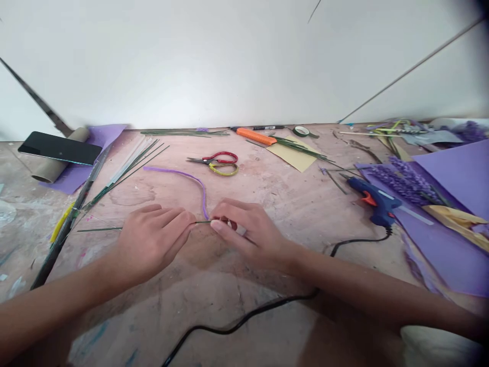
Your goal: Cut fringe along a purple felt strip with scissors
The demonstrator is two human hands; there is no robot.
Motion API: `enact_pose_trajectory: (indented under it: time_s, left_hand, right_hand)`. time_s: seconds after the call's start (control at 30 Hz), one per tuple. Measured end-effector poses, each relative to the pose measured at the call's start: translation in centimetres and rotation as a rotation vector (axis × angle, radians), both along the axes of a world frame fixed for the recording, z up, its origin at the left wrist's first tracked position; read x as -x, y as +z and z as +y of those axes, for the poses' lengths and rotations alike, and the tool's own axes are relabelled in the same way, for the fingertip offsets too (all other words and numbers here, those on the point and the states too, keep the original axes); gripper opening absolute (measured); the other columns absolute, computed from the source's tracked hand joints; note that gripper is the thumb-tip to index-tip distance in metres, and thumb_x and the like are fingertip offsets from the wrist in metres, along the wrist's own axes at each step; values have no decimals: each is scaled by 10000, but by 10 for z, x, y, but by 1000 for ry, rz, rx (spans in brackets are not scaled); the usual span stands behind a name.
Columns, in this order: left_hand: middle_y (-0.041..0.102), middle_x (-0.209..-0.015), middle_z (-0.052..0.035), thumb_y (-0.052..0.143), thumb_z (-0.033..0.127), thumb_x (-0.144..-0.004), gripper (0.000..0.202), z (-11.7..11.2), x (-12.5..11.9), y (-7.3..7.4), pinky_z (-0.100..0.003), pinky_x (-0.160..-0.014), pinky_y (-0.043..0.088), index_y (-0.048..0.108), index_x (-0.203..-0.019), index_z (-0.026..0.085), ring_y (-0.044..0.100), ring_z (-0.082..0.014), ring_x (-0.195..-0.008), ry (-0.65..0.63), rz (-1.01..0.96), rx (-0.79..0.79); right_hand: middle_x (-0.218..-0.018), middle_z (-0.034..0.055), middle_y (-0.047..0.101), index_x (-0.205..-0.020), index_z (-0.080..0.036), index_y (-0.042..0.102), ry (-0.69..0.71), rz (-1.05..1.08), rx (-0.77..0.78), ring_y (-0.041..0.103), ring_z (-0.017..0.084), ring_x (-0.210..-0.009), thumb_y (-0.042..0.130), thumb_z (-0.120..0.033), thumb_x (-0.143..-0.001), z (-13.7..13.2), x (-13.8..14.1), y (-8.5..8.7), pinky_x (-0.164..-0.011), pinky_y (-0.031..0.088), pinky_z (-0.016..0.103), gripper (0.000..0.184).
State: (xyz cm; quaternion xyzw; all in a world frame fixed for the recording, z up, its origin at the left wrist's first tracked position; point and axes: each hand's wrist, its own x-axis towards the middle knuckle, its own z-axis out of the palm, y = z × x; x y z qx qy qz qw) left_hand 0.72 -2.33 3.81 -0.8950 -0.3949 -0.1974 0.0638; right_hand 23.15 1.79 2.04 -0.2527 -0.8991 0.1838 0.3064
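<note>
My left hand [153, 239] and my right hand [248, 232] meet fingertip to fingertip low on the wooden table [267, 199]. Both pinch a thin green wire stem [99, 229] that runs out to the left of my left hand. A purple pipe cleaner [183, 176] curves from the upper left down to the spot where my fingers meet. My right fingers are closed around the join, where something small and dark red shows between them.
Red and yellow scissors [217, 160] lie beyond the hands. A blue glue gun [376, 201] with a black cord [244, 318] sits at right beside purple sheets [454, 178] and lavender stems [405, 181]. Green wires [122, 171], a phone [59, 148] and an orange cutter [255, 136] lie further off.
</note>
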Motion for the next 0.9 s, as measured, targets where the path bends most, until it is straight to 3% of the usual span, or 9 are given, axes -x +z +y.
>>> enact_pose_trajectory:
  time_s: [0.27,0.37,0.47,0.53,0.6,0.77,0.9]
  left_hand:
    - [692,-739,-41,493,101,-937,129,-2,-2,1,-299,-571,361,606,-883,131,591,-163,-607,-90,-37,-60]
    - [639,-712,-20,433,115,-955,182,-3,-3,5,-278,-576,365,591,-866,137,533,-142,-592,-82,-164,197]
    - [559,-633,31,403,171,-982,260,-2,-4,13,-229,-570,373,558,-773,162,509,-108,-579,-18,-328,680]
    - [536,-602,43,424,222,-981,308,0,-3,18,-216,-559,361,550,-705,165,502,-99,-569,19,-346,895]
    - [550,-611,41,454,261,-969,318,4,-2,20,-218,-561,353,578,-693,164,506,-101,-585,40,-318,971]
    - [605,-684,30,478,257,-952,263,10,0,15,-220,-596,365,617,-747,169,532,-112,-646,60,-323,953]
    - [605,-736,34,509,227,-928,129,10,1,16,-202,-585,392,632,-913,190,531,-107,-649,54,-439,967]
  right_hand:
    - [-738,11,577,-862,-161,562,9,-47,-151,484,120,-626,433,-208,-999,-5,2,-6,-568,352,241,194]
    - [-762,37,607,-859,-155,579,56,-54,-222,501,141,-657,427,-194,-998,-4,0,-8,-604,380,265,209]
    - [-771,34,624,-829,-180,581,130,-61,-249,520,148,-678,439,-183,-981,0,-2,-7,-642,401,276,208]
    - [-751,21,612,-813,-191,566,167,-63,-222,516,140,-663,459,-188,-962,4,-5,-3,-627,393,269,184]
    - [-705,3,572,-807,-192,538,177,-56,-158,487,124,-616,461,-187,-948,11,-9,5,-586,374,253,160]
    - [-655,-17,468,-746,-193,449,127,-8,16,437,102,-584,449,-173,-921,40,-31,33,-577,379,229,176]
    - [-636,-27,447,-691,-194,448,190,-155,196,410,105,-595,515,-199,-884,55,-49,54,-586,355,241,204]
